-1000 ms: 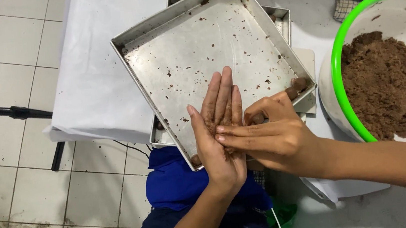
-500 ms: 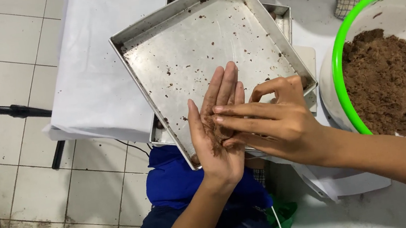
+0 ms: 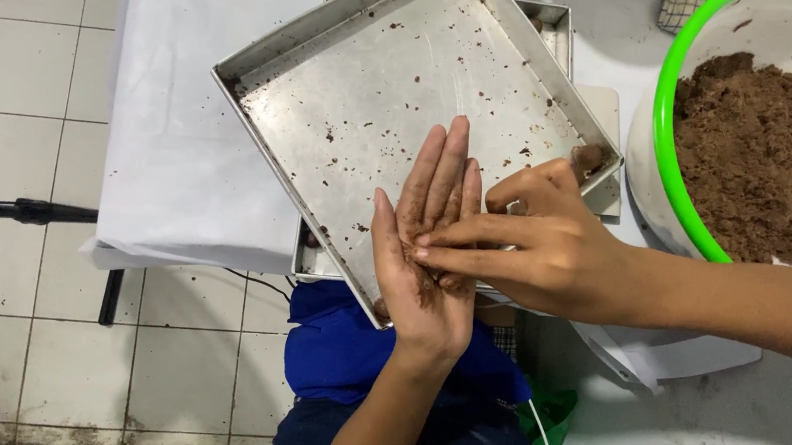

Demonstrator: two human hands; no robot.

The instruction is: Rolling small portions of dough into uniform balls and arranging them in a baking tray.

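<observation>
Left hand point(image 3: 425, 268): we hold it flat, palm up, fingers straight and together; nothing is clasped, an open grip serving as a rolling bed.
Dough bit point(image 3: 425, 286): a dark brown smear and small lump, crumbly and moist-looking, lying on our left palm under the right fingertips; mostly hidden, so we cannot tell its shape.
Right hand point(image 3: 536, 247): we lay its fingers across the left palm, pressing on the dough; fingers extended, not closed round anything.
Step, in our judgement: we should keep the palm level and the pressure light and even, so the crumbly mix binds and does not break apart.
Square metal tray point(image 3: 355, 109): just beyond the grip, speckled with brown crumbs, stacked on another tray.
Green-rimmed bowl point(image 3: 665, 125): right of the grip, holding a mound of brown dough point(image 3: 753, 165).
Desk point(image 3: 180, 127): white-covered, under the trays.
</observation>
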